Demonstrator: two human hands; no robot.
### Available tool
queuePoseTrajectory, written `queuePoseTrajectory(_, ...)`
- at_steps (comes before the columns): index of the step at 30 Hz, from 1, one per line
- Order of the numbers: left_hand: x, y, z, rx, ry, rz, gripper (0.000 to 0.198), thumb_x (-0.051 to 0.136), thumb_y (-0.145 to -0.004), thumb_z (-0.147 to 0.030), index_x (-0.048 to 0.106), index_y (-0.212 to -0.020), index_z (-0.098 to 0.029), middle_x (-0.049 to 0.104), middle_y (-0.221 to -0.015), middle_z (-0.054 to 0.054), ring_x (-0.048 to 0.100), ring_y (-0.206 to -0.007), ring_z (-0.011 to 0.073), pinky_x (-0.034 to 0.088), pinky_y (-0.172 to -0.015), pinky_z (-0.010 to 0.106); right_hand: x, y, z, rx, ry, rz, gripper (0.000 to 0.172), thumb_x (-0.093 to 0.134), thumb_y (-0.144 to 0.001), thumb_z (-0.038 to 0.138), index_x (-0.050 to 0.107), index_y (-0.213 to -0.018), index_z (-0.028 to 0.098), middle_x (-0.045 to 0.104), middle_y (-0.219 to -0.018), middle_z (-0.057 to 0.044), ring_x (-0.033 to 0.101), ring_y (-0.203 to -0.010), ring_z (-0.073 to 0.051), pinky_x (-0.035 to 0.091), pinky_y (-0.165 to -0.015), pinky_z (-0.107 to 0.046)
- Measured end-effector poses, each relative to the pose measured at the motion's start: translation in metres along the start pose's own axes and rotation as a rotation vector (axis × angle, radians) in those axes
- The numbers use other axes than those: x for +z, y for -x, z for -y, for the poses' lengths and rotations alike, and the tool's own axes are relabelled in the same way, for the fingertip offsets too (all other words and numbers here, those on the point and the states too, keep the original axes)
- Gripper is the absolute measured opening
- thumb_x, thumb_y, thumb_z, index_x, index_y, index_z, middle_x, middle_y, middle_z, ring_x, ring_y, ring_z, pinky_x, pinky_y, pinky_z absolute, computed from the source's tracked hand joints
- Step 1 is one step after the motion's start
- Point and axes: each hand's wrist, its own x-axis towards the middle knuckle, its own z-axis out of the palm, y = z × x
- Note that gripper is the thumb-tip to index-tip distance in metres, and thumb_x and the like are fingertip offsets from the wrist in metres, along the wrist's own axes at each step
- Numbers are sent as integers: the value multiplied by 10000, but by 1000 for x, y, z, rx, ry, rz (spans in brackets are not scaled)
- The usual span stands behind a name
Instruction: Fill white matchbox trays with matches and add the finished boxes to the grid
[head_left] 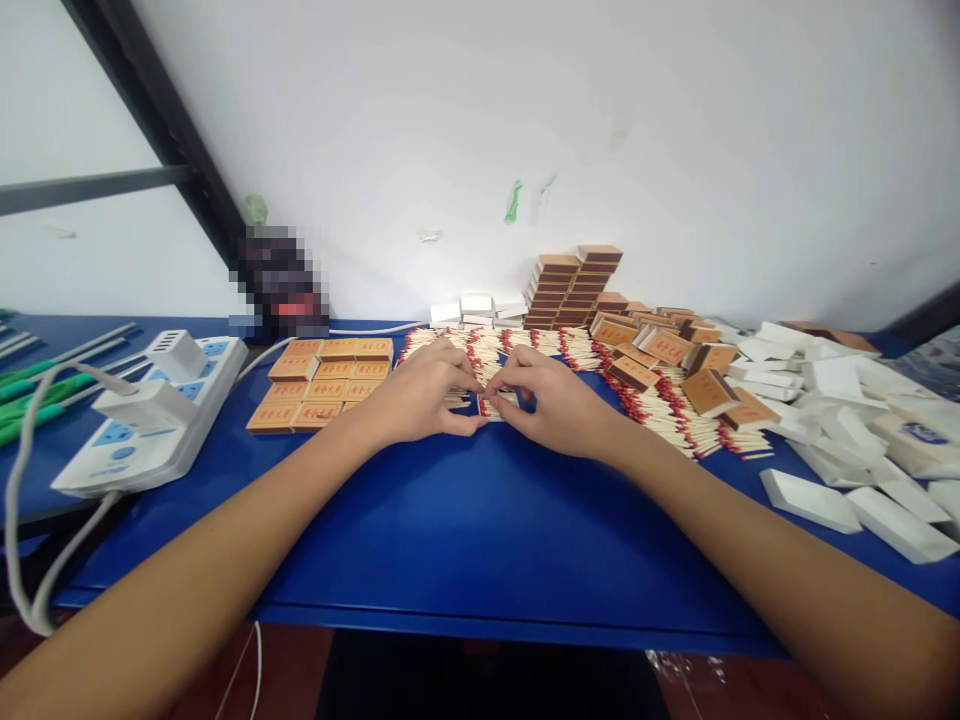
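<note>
At the middle of the blue table, a small white matchbox tray [493, 417] with red-tipped matches in it sits between my hands. My left hand [427, 390] is curled, its thumb and forefinger at the tray's left end. Bent over the tray, my right hand [551, 400] has its thumb and fingertips close together on the matches; how many they pinch is hidden. Right behind my hands lie rows of loose matches [577, 348], which spread to the right as a larger pile [660, 415].
Filled-looking matchboxes [330, 378] stand in rows at left. Behind are stacked box sleeves [574, 285] and white trays [477, 305]. Loose sleeves [667, 347] and white trays [847, 430] heap at right. A power strip [180, 420] with cables lies far left, by green-handled rods [45, 400].
</note>
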Motion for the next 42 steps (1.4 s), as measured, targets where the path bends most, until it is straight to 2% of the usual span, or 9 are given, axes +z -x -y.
queuePoseTrajectory(4,0,0,0,-2,-9,11,225,822,-868,-374,837,-1023,-211,705,-950,68,580,-1021,278,474,-932,421,0,0,-1,53,41,9,98,640,-973,233,707,-910,199,544,-947,-42,553,-808,-184,424,-739,-328)
queuePoseTrajectory(10,-1,-1,-1,11,-10,4,192,819,-868,-353,828,-994,-208,708,-945,62,584,-987,267,471,-910,413,-7,-1,1,54,36,22,85,668,-988,288,680,-960,208,550,-963,-43,560,-843,-198,438,-773,-332)
queuePoseTrajectory(18,-2,0,-1,3,3,10,177,835,-854,-348,821,-957,-205,710,-941,57,588,-996,266,464,-915,407,-9,-2,-4,70,-8,68,146,726,-967,340,666,-938,209,554,-964,-42,549,-846,-201,422,-769,-323)
queuePoseTrajectory(27,-2,-1,2,18,11,12,181,827,-864,-365,841,-973,-221,721,-959,65,590,-998,267,461,-913,407,-10,-5,-13,65,-3,93,109,733,-965,313,703,-934,212,557,-953,-47,539,-839,-203,417,-763,-320)
queuePoseTrajectory(31,-2,-1,2,-3,9,25,263,838,-854,-355,841,-1078,-216,724,-971,71,594,-1019,276,466,-939,417,-12,-4,-11,34,-15,98,118,695,-987,293,723,-906,212,553,-908,-42,538,-833,-200,414,-764,-316)
queuePoseTrajectory(37,-2,0,2,15,-3,16,247,838,-857,-349,842,-1060,-209,719,-964,69,592,-1018,273,468,-943,415,-11,-5,-5,18,-56,83,82,713,-953,241,756,-886,221,541,-845,-22,532,-784,-183,407,-726,-303)
queuePoseTrajectory(40,-1,0,2,22,3,-15,240,837,-855,-367,841,-1039,-213,719,-952,65,594,-1005,271,468,-917,404,-19,-8,-6,50,-45,80,127,705,-961,297,760,-873,224,568,-813,-22,547,-749,-179,412,-695,-301)
queuePoseTrajectory(42,0,0,2,36,4,-59,218,826,-861,-381,839,-1001,-215,720,-945,63,597,-976,262,466,-902,402,-36,-9,-12,92,22,25,169,683,-970,345,751,-877,220,629,-833,-40,574,-757,-189,422,-693,-312)
